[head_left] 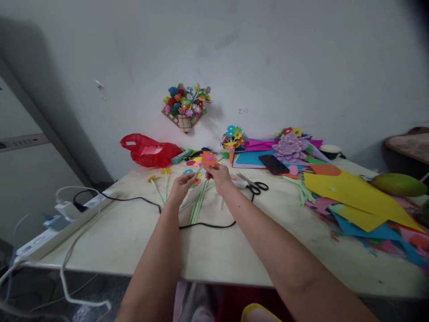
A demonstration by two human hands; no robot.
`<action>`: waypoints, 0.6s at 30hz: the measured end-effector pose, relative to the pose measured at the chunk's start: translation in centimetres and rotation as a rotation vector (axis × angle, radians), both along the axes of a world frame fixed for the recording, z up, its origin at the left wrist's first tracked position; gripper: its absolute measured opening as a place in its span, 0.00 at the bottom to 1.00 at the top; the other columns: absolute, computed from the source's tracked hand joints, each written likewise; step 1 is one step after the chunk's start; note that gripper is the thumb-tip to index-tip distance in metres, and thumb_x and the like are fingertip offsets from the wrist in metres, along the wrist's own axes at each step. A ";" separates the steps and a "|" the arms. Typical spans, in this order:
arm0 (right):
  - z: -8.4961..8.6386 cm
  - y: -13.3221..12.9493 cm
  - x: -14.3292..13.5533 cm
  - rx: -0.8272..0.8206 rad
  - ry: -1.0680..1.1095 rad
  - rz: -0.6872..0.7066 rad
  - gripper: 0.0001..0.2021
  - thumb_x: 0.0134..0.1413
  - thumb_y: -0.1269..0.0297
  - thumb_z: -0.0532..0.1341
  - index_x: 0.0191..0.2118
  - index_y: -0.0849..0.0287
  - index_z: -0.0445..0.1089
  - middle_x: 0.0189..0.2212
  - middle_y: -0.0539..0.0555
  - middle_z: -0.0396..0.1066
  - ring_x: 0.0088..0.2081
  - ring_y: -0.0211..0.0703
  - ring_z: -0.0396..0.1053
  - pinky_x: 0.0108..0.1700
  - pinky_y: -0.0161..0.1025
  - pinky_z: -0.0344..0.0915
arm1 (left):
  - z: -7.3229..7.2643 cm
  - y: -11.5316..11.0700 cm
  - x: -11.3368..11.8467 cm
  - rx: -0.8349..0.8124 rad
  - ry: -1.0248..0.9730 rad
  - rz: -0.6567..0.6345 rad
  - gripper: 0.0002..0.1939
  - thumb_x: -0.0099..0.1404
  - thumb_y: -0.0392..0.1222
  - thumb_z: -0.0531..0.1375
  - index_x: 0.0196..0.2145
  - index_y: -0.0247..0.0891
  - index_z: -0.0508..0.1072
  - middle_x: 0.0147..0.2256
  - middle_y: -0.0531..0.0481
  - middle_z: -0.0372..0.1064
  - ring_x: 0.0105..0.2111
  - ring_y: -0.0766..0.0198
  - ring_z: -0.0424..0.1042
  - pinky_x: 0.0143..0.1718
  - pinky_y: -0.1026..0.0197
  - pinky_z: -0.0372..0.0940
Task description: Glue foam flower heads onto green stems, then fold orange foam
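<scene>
My right hand is closed on an orange paper flower with a pink centre, held up over the middle of the table. Close beside it, my left hand is pinched around what looks like a thin pale green stem; the fingertips are too small to be sure. Several pale green stems lie on the table below the hands. Blue, yellow and pink flower pieces lie just behind. Two yellow flowers on green stems rest to the left. Black-handled scissors lie right of my right hand.
A black cable crosses the table in front of the stems. On the left edge sits a power strip. Behind are a red plastic bag and a phone. Coloured sheets pile up at right, near a green-yellow fruit.
</scene>
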State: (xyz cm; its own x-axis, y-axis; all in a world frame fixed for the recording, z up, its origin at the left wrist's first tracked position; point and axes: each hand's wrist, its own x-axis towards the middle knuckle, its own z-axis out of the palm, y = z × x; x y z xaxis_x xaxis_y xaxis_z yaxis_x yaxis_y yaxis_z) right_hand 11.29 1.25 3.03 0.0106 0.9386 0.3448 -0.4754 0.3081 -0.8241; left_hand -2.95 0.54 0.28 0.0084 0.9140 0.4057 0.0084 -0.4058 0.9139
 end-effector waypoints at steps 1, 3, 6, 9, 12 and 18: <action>0.0 -0.1 0.0 -0.002 -0.005 -0.003 0.11 0.31 0.58 0.65 0.19 0.60 0.67 0.13 0.45 0.61 0.16 0.30 0.56 0.18 0.31 0.53 | 0.1 -0.1 0.0 -0.002 0.001 0.003 0.13 0.47 0.46 0.65 0.30 0.36 0.75 0.26 0.52 0.69 0.27 0.68 0.66 0.32 0.65 0.61; 0.1 -0.2 0.1 -0.011 -0.022 0.004 0.10 0.32 0.60 0.65 0.22 0.60 0.68 0.16 0.47 0.65 0.18 0.31 0.59 0.19 0.30 0.54 | 0.3 -0.4 0.1 0.002 0.006 0.003 0.13 0.47 0.47 0.65 0.30 0.36 0.75 0.25 0.52 0.68 0.27 0.68 0.65 0.32 0.65 0.61; 0.1 -0.1 0.6 -0.056 -0.051 0.045 0.11 0.34 0.64 0.62 0.30 0.60 0.70 0.26 0.51 0.72 0.20 0.31 0.62 0.19 0.29 0.55 | 0.6 -0.8 0.1 0.011 -0.011 0.004 0.13 0.48 0.46 0.64 0.29 0.36 0.74 0.25 0.53 0.67 0.27 0.69 0.64 0.31 0.66 0.60; 0.0 0.5 1.4 -0.165 -0.018 -0.025 0.15 0.38 0.66 0.57 0.38 0.60 0.68 0.33 0.53 0.73 0.21 0.31 0.64 0.19 0.29 0.55 | 0.8 -1.0 0.0 0.003 -0.031 0.007 0.12 0.47 0.46 0.65 0.28 0.36 0.74 0.24 0.54 0.66 0.25 0.71 0.63 0.31 0.66 0.59; -0.2 1.6 2.4 -0.188 0.043 -0.170 0.18 0.42 0.62 0.54 0.42 0.58 0.66 0.42 0.54 0.70 0.27 0.34 0.67 0.21 0.29 0.57 | 0.8 -1.0 -0.3 -0.024 0.012 -0.014 0.12 0.48 0.46 0.65 0.28 0.36 0.74 0.23 0.54 0.66 0.24 0.71 0.63 0.29 0.67 0.58; 0.2 2.0 3.3 -0.078 -0.115 -0.295 0.19 0.44 0.54 0.55 0.40 0.59 0.70 0.45 0.54 0.69 0.42 0.41 0.67 0.34 0.33 0.61 | 0.1 -0.4 -0.9 -0.059 0.117 -0.029 0.12 0.50 0.46 0.64 0.32 0.38 0.75 0.24 0.53 0.68 0.24 0.70 0.63 0.26 0.67 0.56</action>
State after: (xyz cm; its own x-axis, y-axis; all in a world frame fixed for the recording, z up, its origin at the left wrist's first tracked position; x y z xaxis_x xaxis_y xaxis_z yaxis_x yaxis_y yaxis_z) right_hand 14.58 3.27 3.26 0.2514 0.9244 0.2868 -0.2773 0.3527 -0.8937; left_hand -3.88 0.11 0.35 0.0793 0.9349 0.3460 0.1058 -0.3530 0.9296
